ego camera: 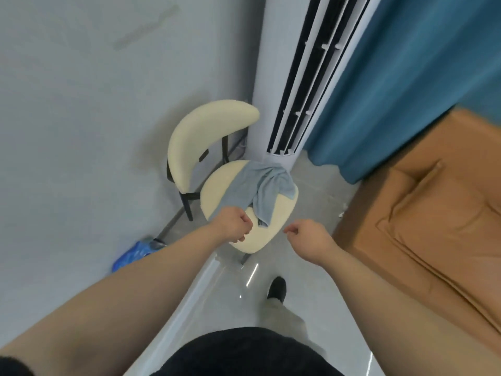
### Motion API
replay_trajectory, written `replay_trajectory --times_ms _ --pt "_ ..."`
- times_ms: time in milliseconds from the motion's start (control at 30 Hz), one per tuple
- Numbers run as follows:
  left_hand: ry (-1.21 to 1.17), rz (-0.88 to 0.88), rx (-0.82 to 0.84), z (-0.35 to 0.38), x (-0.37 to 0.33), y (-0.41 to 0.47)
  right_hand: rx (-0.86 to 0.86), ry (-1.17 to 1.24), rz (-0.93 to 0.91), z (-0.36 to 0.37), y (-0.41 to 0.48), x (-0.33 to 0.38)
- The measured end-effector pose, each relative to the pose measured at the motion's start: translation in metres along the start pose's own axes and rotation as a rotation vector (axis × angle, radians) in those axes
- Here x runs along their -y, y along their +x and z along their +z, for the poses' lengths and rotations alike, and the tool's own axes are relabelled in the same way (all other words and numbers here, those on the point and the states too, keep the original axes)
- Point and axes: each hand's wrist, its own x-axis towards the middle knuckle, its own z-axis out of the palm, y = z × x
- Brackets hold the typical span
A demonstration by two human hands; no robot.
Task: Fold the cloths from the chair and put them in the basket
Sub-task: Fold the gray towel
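A grey-blue cloth (260,185) lies crumpled across the far right part of the cream chair's seat (217,194), one end drooping toward the seat's front. My left hand (235,226) hovers over the front left of the seat with its fingers curled under; the cloth's near left edge runs beneath it, and no cloth shows between the fingers. My right hand (306,237) hangs in front of the seat's right edge, fingers loosely curled, holding nothing. No basket is in view.
The chair's curved backrest (206,131) faces the grey wall. A tall white air conditioner (295,85) stands right behind the seat, with a blue curtain (406,77) beside it. An orange-brown sofa (433,202) fills the right. A blue bag (135,253) lies on the floor at left.
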Motion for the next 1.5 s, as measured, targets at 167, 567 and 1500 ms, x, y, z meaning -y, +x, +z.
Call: replay_trajectory --times_ms 167,567,1500 --pt "-0.201 -0.249 -0.124 0.026 -0.018 0.126 0.113 -0.142 -0.083 -0.057 0.164 -0.034" --pt "-0.507 -0.719 -0.414 0.153 -0.011 0.278 0.524 -0.619 -0.455 -0.056 0.429 -0.106" --pt "-0.523 -0.144 -1.755 0.278 -0.192 0.290 0.408 -0.073 -1.225 -0.038 0.468 -0.267"
